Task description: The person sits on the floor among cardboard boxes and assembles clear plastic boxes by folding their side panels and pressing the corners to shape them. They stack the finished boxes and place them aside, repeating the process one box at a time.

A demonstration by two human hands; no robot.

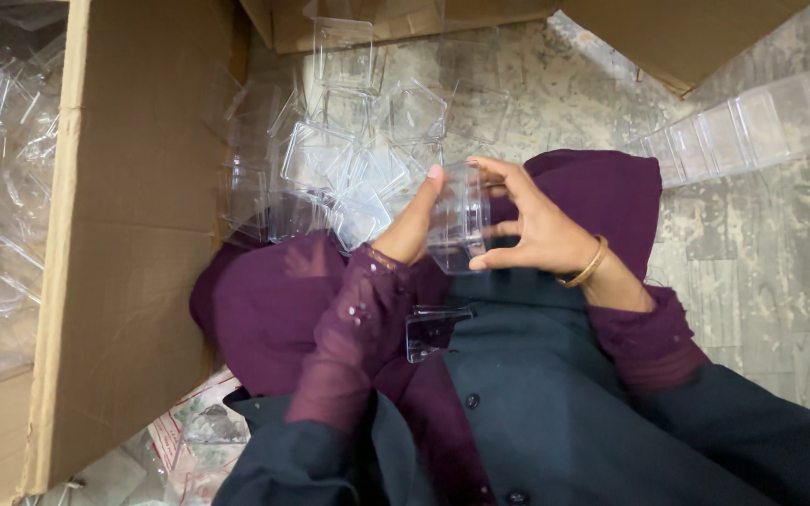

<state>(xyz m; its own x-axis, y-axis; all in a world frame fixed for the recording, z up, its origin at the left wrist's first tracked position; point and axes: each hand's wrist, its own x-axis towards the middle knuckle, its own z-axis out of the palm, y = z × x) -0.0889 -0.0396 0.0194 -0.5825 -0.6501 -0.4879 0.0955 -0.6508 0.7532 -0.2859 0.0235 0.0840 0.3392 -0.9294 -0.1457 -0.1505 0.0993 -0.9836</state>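
My left hand [412, 221] and my right hand [534, 225] together grip a small stack of clear plastic trays [459, 217] above my lap. Fingers of both hands press on the stack's sides. The right wrist wears a gold bangle [585, 269]. Just beyond my hands, a loose heap of clear plastic trays [349, 159] lies on the floor. One more clear plastic piece [431, 330] rests on my dark garment in my lap. My purple-clad knees frame the hands on both sides.
A large open cardboard box [133, 234] full of clear trays stands at the left. A row of nested clear trays [738, 131] lies on the stone floor at the upper right. Cardboard flaps [667, 33] sit at the top. Printed paper [194, 431] lies at the lower left.
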